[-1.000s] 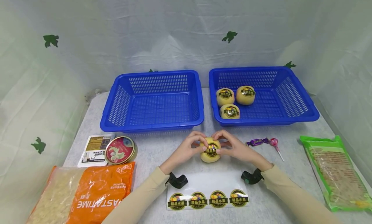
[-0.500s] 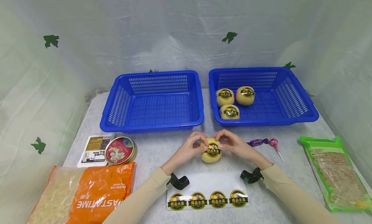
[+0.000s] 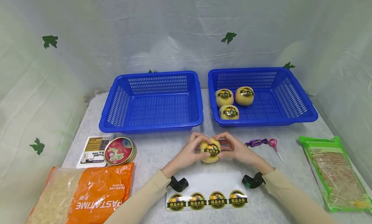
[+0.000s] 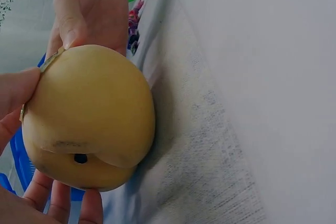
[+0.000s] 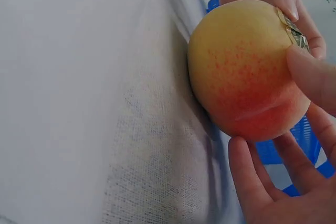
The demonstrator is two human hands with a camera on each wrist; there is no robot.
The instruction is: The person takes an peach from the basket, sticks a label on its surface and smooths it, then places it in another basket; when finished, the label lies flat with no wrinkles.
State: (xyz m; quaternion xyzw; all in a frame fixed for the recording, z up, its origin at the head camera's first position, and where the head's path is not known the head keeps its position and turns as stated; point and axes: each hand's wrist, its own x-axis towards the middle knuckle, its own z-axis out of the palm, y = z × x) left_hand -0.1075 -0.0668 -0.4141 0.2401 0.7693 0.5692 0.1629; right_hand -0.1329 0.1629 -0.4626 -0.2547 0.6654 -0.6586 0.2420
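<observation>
A yellow peach [image 3: 207,158] with a red blush on one side rests on the table between both hands. On its face is a round black-and-gold fruit sticker [image 3: 211,150]. My left hand [image 3: 190,152] grips the peach from the left, its thumb at the sticker's lower left edge and its fingers curled behind. From the right, my right hand [image 3: 236,150] holds the same peach, thumb at the sticker's right edge. The right wrist view shows the blushed side [image 5: 252,82] and the sticker's edge under the thumb. Plain yellow skin [image 4: 94,98] faces the left wrist camera.
A sheet with several stickers [image 3: 207,201] lies in front. Behind stand a left blue basket [image 3: 151,124] and a right one [image 3: 270,122] holding three stickered peaches [image 3: 244,100]. Around are a round tin [image 3: 118,151], macaroni bag [image 3: 98,195], lollipop [image 3: 272,142] and green-edged packet [image 3: 338,175].
Both thumbs have shifted down along the sticker's edges, and the left fingers have moved from its upper left toward the peach's top. The peach stays in about the same place.
</observation>
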